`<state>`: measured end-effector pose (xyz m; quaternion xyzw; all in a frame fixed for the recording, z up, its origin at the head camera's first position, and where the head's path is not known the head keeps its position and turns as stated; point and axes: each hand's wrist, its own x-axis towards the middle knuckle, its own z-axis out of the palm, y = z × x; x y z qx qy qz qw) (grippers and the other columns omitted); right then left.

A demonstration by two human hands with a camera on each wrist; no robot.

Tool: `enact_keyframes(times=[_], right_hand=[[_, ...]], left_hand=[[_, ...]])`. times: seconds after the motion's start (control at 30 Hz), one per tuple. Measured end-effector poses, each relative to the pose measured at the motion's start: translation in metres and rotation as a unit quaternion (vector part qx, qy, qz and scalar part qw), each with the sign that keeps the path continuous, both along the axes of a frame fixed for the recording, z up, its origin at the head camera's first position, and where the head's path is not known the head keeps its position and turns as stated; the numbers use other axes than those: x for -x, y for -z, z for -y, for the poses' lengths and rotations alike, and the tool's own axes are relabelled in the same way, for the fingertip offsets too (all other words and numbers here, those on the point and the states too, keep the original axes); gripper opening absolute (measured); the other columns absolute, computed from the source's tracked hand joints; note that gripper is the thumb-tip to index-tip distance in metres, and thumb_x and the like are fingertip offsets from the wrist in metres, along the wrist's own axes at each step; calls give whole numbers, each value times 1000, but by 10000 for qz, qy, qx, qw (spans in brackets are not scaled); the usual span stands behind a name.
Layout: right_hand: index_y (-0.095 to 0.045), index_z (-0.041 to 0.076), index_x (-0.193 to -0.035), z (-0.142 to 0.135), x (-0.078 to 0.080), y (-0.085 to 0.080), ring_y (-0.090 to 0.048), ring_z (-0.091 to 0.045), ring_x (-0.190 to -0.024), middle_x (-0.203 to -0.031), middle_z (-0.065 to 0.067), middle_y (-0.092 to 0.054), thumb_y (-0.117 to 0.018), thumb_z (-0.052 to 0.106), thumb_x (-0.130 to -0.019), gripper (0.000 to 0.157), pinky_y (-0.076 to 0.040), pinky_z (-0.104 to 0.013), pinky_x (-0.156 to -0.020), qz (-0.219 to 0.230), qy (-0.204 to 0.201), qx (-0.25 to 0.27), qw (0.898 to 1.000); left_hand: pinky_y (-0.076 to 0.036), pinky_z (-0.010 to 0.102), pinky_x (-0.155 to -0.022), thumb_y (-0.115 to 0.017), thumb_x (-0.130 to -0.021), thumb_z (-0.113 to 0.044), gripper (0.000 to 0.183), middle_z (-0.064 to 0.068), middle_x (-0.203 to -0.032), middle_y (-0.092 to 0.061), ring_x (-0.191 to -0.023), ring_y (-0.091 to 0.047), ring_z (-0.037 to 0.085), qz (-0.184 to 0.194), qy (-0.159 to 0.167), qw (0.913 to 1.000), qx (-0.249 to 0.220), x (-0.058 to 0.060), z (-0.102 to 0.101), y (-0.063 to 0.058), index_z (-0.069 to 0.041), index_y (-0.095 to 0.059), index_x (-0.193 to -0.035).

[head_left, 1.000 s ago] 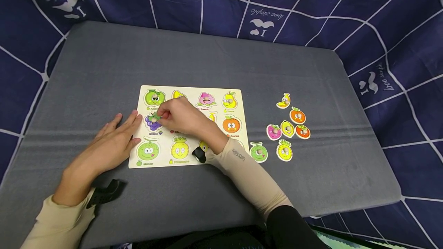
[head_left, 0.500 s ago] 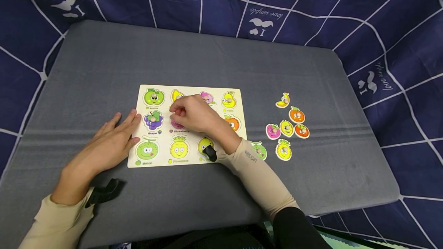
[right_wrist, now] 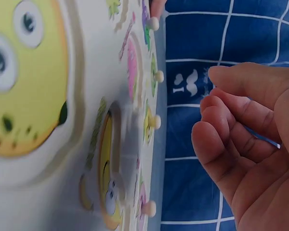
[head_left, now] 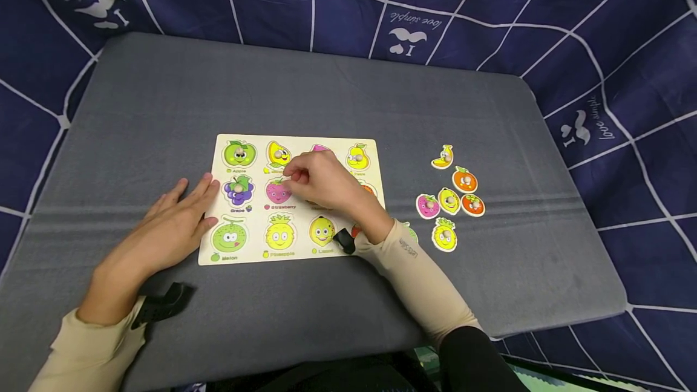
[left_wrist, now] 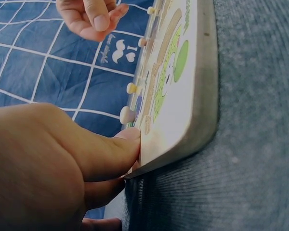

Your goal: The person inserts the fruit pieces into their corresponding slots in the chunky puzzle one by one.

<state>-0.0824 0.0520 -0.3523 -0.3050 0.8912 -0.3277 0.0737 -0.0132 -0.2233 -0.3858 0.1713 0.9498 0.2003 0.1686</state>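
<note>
A cream fruit puzzle board lies on the grey table, with knobbed apple, mango, peach, pear and grape pieces in it. My left hand lies flat at the board's left edge; in the left wrist view its thumb touches the edge. Above the middle of the board hovers my right hand, near the strawberry picture. Its fingers are loosely bent, apart from the thumb, and nothing is between them. The hand covers part of the peach and the board's middle right.
Right of the board lie loose knobbed pieces: banana, orange, strawberry, lemon, tomato and pineapple. A melon piece is partly behind the right sleeve. A dark blue checked curtain surrounds the table.
My right hand has moved right from the grape piece to beside the strawberry picture, uncovering the grape and mango pieces. The left hand stays at the board's edge.
</note>
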Motion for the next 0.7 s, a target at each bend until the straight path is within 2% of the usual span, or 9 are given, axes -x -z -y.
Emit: enact_keyframes(times=[0.7], right_hand=[[-74,2,-92,-26,-10,3,-57,-8,-70,-76,0,-64,-74,8,-86,9,-46,-18,-66,-99,508,202,9985]], left_hand=[[-11,75,-105,-55,-101,-15,65,25,-160,-15,-140,-9,60,-79,33,10000,4,-1,1,2,5,-22,-154]])
